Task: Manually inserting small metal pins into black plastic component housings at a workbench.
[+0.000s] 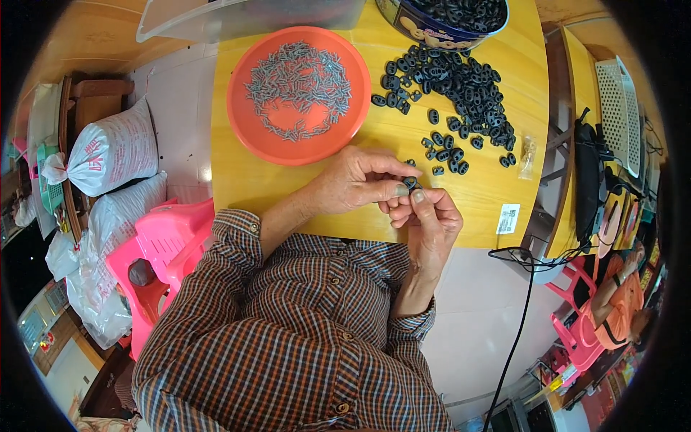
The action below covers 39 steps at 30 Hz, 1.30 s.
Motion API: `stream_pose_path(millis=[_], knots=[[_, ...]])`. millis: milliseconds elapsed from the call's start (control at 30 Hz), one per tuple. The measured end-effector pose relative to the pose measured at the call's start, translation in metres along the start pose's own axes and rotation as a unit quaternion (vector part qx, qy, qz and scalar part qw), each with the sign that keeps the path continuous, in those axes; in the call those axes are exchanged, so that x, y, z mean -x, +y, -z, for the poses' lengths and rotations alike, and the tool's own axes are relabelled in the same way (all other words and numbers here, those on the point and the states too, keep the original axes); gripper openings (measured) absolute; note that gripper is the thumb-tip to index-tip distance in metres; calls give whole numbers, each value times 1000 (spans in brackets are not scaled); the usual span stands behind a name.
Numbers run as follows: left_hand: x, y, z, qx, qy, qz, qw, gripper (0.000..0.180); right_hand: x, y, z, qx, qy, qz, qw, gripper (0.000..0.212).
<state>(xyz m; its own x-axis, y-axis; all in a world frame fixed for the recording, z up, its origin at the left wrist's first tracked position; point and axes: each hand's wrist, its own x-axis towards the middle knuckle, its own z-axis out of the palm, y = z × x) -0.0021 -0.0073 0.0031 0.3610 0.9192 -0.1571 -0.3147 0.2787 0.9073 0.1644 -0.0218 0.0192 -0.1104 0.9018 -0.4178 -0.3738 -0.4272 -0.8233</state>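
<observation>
Close to the near edge of the table, my left hand (362,181) pinches a small black two-hole plastic piece, like a cord lock (410,182), between thumb and fingers. My right hand (432,219) meets it there, with its thumb and fingers closed at the same piece. Fingertips cover part of it. Beyond my left hand is a round orange-red plate (241,119) with many short thin silver metal pieces (299,75), which look like small springs. A spread of similar black two-hole pieces (468,90) lies beyond my hands, some loose ones close to my fingers.
A round dark-blue tin (421,32) full of black pieces stands at the far edge, beside a clear plastic bin (245,21). At right lie a small clear bag (527,157) and a white label (508,218). A pink chair (169,241) is at left; a person (615,302) sits far right.
</observation>
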Motion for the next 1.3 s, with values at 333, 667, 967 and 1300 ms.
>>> stream_pose_path(millis=[333, 667, 967, 1300], knots=[[0, 2, 1, -45, -2, -17, 999, 28, 0, 0, 3, -17, -13, -3, 1000, 9], [1, -1, 7, -42, -35, -26, 998, 27, -4, 2, 17, -26, -55, -44, 997, 7], [2, 1, 13, -79, -69, -6, 995, 26, -5, 0, 19, -23, -83, -63, 994, 8], [1, 0, 14, -63, -80, -4, 995, 22, -6, 2, 20, -18, -75, -87, 993, 6]])
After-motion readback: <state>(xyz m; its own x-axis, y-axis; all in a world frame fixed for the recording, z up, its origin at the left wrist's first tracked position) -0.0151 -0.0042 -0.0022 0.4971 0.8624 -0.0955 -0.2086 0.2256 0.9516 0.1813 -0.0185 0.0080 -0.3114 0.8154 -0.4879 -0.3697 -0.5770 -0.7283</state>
